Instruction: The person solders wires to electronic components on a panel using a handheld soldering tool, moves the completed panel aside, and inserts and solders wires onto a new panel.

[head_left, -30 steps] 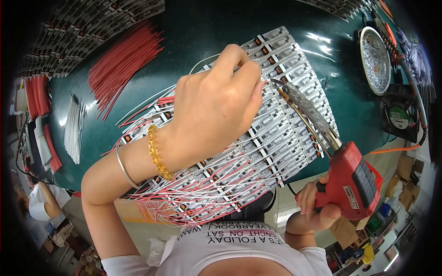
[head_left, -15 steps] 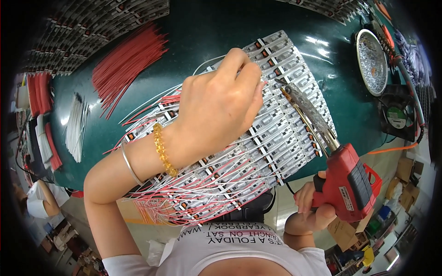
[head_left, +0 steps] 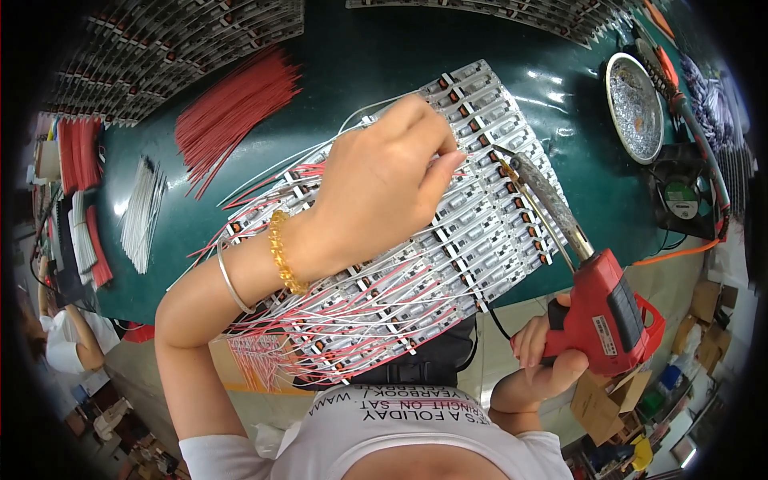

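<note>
My left hand (head_left: 384,172) is over a panel of grey circuit modules (head_left: 500,232), thumb and fingers pinched together. What they pinch is too small to make out. In my right hand (head_left: 548,356) is a red soldering gun (head_left: 612,312), gripped by its handle. Its long, crusted metal barrel points up and left, and the tip lies over the panel just right of my left fingertips. Thin red and white wires (head_left: 376,304) trail from the modules toward the lower left, partly hidden under my left wrist.
A bundle of red wires (head_left: 236,112) and a smaller white wire bundle (head_left: 144,216) lie on the green table (head_left: 320,72). More module panels (head_left: 176,52) are at the far edge. On the right are a round metal dish (head_left: 636,108) and a black fan (head_left: 682,196).
My left hand has moved slightly down, its fingers still pinched. The gun keeps nearly the same place by the fingertips. The whole view has shifted a little.
</note>
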A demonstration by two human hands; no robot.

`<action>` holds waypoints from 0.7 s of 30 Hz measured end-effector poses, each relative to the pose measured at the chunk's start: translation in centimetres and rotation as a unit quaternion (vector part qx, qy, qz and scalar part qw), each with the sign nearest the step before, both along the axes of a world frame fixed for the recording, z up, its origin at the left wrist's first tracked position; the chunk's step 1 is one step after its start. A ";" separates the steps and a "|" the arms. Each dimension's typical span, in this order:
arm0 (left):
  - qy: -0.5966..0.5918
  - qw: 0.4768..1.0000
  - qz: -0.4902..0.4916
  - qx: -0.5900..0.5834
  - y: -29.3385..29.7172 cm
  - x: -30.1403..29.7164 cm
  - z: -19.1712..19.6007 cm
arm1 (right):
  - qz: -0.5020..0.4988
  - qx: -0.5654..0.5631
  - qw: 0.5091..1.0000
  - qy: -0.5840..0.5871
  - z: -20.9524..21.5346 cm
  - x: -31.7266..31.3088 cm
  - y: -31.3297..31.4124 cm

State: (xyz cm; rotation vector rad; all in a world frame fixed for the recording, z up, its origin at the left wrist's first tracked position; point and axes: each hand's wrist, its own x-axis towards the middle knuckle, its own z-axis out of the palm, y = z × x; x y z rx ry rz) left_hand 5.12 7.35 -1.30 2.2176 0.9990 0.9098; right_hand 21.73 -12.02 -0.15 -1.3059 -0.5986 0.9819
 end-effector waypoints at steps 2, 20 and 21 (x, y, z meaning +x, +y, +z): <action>0.043 0.999 0.007 0.021 -0.4 0.4 -0.1 | 0.007 0.009 1.000 -0.001 -0.1 0.1 -0.1; 0.102 0.989 0.018 0.102 -0.8 0.5 -0.7 | 0.066 -0.011 0.995 -0.070 0.0 0.5 -0.3; 0.102 0.989 0.018 0.103 -0.8 0.5 -0.6 | 0.066 -0.010 0.995 -0.070 -0.1 0.5 -0.4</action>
